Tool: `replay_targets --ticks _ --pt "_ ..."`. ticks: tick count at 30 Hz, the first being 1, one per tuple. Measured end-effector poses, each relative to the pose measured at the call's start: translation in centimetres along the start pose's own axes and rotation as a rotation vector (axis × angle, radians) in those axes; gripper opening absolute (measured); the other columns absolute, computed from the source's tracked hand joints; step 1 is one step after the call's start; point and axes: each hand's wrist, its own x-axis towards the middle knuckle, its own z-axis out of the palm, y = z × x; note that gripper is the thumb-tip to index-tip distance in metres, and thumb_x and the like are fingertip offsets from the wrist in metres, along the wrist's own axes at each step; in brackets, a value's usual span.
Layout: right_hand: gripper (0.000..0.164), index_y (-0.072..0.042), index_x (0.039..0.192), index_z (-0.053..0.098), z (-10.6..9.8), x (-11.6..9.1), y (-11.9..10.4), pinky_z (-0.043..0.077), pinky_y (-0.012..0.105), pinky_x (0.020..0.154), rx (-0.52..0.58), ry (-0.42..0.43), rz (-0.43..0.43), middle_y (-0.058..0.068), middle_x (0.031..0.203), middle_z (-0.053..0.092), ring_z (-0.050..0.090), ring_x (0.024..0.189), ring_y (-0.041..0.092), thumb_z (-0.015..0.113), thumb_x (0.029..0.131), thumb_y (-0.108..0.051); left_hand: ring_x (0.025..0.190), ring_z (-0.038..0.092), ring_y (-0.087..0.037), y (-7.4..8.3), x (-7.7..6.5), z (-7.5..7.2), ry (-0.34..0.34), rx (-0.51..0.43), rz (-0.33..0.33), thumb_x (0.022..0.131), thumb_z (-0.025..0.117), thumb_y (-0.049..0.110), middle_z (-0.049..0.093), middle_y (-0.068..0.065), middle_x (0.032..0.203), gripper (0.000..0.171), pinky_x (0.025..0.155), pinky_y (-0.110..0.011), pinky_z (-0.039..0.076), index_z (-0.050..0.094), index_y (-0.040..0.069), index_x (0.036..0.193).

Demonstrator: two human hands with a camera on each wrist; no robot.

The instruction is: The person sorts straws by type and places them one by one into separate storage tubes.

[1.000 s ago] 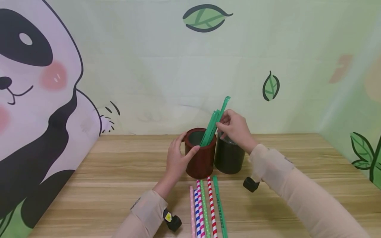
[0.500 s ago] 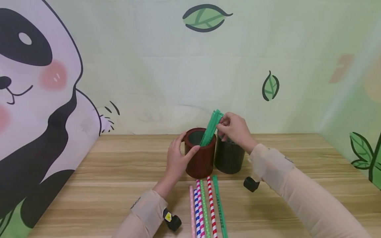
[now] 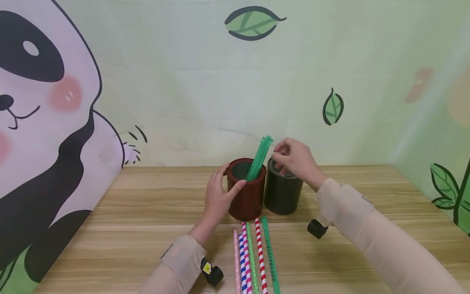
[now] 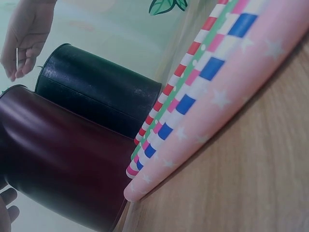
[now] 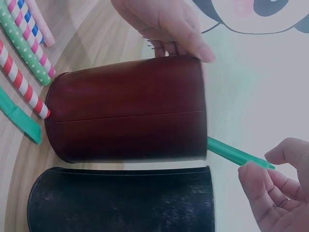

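My left hand grips the dark red cylindrical holder near its rim, thumb in front and fingers along the left side. Several green wrapped straws lean to the right inside that holder, their upper ends sticking out. My right hand is just right of those ends, over the rim of a black cylindrical holder. Its fingers are loosely bent, with a gap between them and the straws in the head view. In the right wrist view, a green straw lies in line with the thumb and fingers.
On the wooden table, in front of the holders, lie a pink straw, a blue-striped straw, a pink-striped straw, a green dotted straw, a red-striped straw and a green wrapped straw. A printed backdrop stands behind.
A taller green wrapped straw in my right hand went down into the dark red holder. My right hand then let go and shifted right. The left hand stayed in place.
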Motion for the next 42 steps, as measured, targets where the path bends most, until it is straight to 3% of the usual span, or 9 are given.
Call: replay_targets --ticks 9,18,32,42 --pt "0.023 0.001 0.108 0.057 -1.5 -0.9 -0.2 0.056 0.028 0.057 -0.027 0.013 -0.013 0.021 0.098 0.066 0.069 0.075 0.024 0.060 0.093 -0.016 0.127 0.048 -0.032 0.0 0.0 0.0 0.000 -0.003 -0.005 0.084 0.072 0.037 0.054 -0.015 0.137 0.071 0.106 -0.053 0.041 0.044 0.008 0.142" --pt "0.028 0.000 0.115 0.052 -1.8 -2.2 0.1 0.055 0.028 0.054 -0.012 0.005 0.011 0.019 0.094 0.066 0.066 0.072 0.023 0.060 0.092 -0.015 0.127 0.048 -0.032 0.0 0.1 0.1 0.000 0.003 -0.004 0.084 0.072 0.036 0.054 -0.015 0.137 0.071 0.106 -0.053 0.041 0.044 0.007 0.142" --pt "0.028 0.002 0.113 0.051 -1.2 -5.4 0.6 0.054 0.028 0.053 0.042 0.002 -0.033 0.016 0.087 0.063 0.064 0.071 0.024 0.063 0.091 -0.012 0.129 0.047 -0.031 0.1 0.0 0.0 -0.009 -0.001 -0.023 0.085 0.071 0.039 0.053 -0.014 0.138 0.071 0.106 -0.054 0.040 0.043 0.009 0.143" --pt "0.029 0.004 0.112 0.052 0.0 -7.0 1.4 0.054 0.029 0.053 0.063 -0.032 -0.011 0.015 0.086 0.064 0.065 0.070 0.024 0.064 0.090 -0.011 0.129 0.047 -0.031 0.1 0.0 0.1 -0.012 0.007 -0.026 0.085 0.071 0.039 0.052 -0.014 0.139 0.071 0.107 -0.053 0.040 0.043 0.009 0.143"
